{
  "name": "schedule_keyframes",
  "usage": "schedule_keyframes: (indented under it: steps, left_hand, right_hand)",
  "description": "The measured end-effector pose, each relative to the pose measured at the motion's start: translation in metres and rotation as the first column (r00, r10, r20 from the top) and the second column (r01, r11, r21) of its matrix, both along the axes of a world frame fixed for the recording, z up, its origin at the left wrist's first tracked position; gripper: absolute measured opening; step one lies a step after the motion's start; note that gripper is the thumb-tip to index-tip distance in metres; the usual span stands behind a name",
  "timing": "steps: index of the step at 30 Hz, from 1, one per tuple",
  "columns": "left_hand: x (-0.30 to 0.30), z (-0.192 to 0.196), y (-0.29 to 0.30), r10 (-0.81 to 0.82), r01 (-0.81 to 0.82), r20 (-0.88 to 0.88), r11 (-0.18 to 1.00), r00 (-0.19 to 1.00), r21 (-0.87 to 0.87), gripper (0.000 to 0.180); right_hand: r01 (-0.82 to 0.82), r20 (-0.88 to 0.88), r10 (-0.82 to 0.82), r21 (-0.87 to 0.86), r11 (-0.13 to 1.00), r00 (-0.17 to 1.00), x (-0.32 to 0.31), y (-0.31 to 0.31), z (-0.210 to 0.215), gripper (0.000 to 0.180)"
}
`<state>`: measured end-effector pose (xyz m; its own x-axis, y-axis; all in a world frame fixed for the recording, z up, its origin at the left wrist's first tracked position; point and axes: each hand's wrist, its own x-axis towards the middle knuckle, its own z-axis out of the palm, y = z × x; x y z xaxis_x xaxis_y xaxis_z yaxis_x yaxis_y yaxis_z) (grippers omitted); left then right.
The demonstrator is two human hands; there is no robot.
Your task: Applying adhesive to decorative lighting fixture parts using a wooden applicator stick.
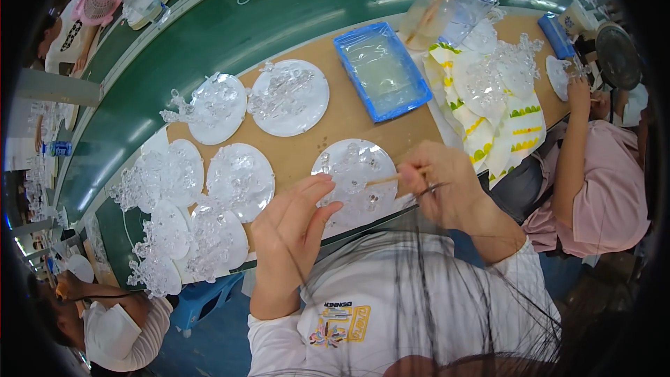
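Observation:
In front of me lies a round white disc (370, 199) with clear plastic pieces on it. My right hand (447, 185) is closed around a thin wooden stick (382, 181), whose tip points over the middle of that disc. At the disc's left edge, my left hand (294, 220) has its thumb and fingers apart, the fingertips close to a clear piece (326, 162). Whether they touch it I cannot tell. Left of my left hand stands a white disc (241, 178) with clear pieces, and several similar ones crowd around it.
Beyond the work disc, a blue tray (421, 98) wrapped in clear film sits on brown board (300, 157). Patterned cloth (523, 132), more clear pieces and two bottles (429, 14) stand to the right. A green belt (300, 0) curves behind. Co-workers sit on both sides.

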<state>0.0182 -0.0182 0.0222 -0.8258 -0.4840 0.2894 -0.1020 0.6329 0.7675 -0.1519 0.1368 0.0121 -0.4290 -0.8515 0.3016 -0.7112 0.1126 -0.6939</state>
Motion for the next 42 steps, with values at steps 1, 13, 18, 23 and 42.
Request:
schedule_keyframes:
  steps: [1, 13, 18, 23, 42]
  left_hand:
    - [0.000, -0.003, -0.002, 0.000, 0.000, 0.000, 1.000, 1.000, 0.001, 0.029]
    - [-0.001, -0.002, 0.003, 0.041, -0.041, 0.011, 0.999, 0.999, -0.031, 0.027]
    - [-0.003, -0.001, 0.004, 0.062, -0.062, -0.005, 0.997, 0.998, -0.036, 0.027]
    - [-0.002, -0.006, 0.002, 0.044, -0.047, -0.038, 0.997, 0.998, -0.063, 0.029]
    - [-0.030, -0.008, -0.005, 0.221, -0.221, -0.019, 0.975, 0.975, 0.016, 0.022]
  right_hand:
    - [0.000, 0.000, 0.000, 0.001, 1.000, 1.000, -0.002, 0.002, 0.000, 0.008]
    - [0.308, 0.477, -0.216, -0.123, 0.943, 0.852, 0.001, 0.034, -0.040, 0.019]
    - [0.443, 0.614, -0.278, -0.130, 0.887, 0.739, -0.002, 0.044, -0.043, 0.019]
    - [0.497, 0.689, -0.258, -0.170, 0.851, 0.678, -0.020, 0.041, -0.054, 0.022]
    - [0.368, 0.290, -0.243, -0.535, 0.760, 0.926, -0.045, 0.043, -0.026, 0.018]
